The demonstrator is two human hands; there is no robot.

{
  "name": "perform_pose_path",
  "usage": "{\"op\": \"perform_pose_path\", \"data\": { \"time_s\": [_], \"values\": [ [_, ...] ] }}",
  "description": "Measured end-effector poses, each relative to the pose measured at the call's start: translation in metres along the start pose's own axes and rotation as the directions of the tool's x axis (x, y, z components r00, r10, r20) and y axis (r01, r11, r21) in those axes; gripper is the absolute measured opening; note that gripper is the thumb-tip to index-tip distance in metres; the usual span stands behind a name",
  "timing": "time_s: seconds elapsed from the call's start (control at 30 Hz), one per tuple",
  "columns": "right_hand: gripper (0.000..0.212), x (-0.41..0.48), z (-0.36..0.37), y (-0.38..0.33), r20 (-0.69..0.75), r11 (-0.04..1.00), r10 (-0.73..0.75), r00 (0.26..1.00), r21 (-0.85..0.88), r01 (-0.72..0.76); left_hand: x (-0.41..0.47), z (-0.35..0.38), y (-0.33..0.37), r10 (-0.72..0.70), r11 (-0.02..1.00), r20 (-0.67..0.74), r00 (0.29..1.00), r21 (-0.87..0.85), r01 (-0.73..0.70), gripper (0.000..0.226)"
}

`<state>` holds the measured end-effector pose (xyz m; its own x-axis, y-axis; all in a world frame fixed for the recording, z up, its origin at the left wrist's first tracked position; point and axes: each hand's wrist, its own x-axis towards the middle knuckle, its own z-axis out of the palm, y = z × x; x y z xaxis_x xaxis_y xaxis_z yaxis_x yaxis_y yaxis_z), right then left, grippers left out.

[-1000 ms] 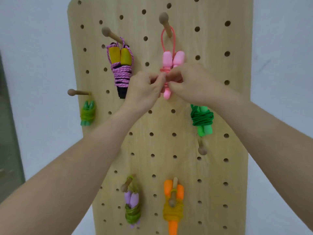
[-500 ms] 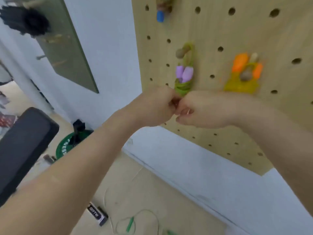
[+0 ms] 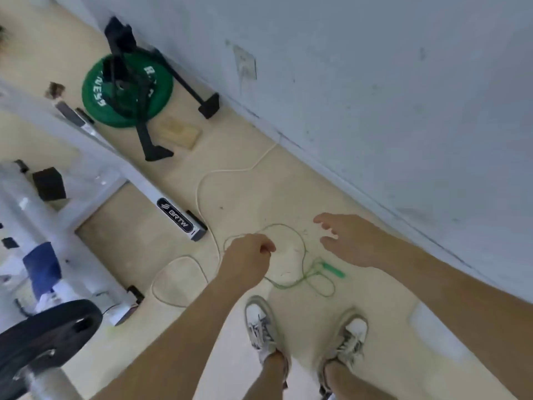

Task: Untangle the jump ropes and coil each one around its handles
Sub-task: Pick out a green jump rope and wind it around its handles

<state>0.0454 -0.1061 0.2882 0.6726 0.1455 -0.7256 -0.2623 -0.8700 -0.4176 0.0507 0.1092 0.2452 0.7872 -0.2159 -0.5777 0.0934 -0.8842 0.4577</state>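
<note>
Head view looks steeply down at a pale floor (image 3: pixel 360 327), so what follows runs from the left edge of the frame to the right. At lower left a black weight plate (image 3: pixel 43 330) on its bar fills the corner, and at upper left a green plate (image 3: pixel 95 102) sits under a black stand, both parked clear of the working patch. A white cord (image 3: pixel 199 192) wanders from the wall (image 3: pixel 375 82) down through the middle of the frame and loops at lower centre; whether it is a jump rope or a cable cannot be told. The left hand (image 3: pixel 245 262), just left of centre, is curled into a loose fist; it overlaps the thin line of the green jump rope (image 3: pixel 302 255), but whether it pinches that line is not clear. The rope lies slack in tangled loops on the floor at centre, its green handle (image 3: pixel 333 269) just right of centre, only one handle showing. The right hand (image 3: pixel 349 241) hangs above it with fingers spread and empty, likely placed so to drop onto the handle. Two sneakers (image 3: pixel 261 327) stand below the rope.
</note>
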Motion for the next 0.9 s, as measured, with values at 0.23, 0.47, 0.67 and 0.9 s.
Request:
{"op": "perform_pose_path", "data": {
  "time_s": [0.23, 0.47, 0.67, 0.9],
  "values": [
    [0.055, 0.163, 0.211, 0.108, 0.112, 0.993, -0.012, 0.994, -0.114, 0.025, 0.094, 0.196, -0.168, -0.131, 0.989, 0.161, 0.978, 0.088, 0.118, 0.037],
    [0.071, 0.248, 0.339, 0.168, 0.128, 0.945, -0.137, 0.982, -0.281, 0.168, 0.166, 0.299, -0.247, -0.024, 0.902, 0.119, 0.993, 0.43, -0.03, 0.039],
    [0.07, 0.281, 0.396, 0.183, 0.057, 0.879, -0.154, 0.986, -0.448, 0.163, 0.186, 0.332, -0.257, -0.02, 0.815, 0.232, 0.973, 0.568, -0.118, 0.036],
    [0.091, 0.25, 0.34, 0.153, 0.162, 0.978, -0.132, 0.978, 0.181, 0.103, 0.162, 0.28, -0.176, 0.09, 0.991, 0.324, 0.942, -0.126, -0.051, 0.017]
  ]
}}
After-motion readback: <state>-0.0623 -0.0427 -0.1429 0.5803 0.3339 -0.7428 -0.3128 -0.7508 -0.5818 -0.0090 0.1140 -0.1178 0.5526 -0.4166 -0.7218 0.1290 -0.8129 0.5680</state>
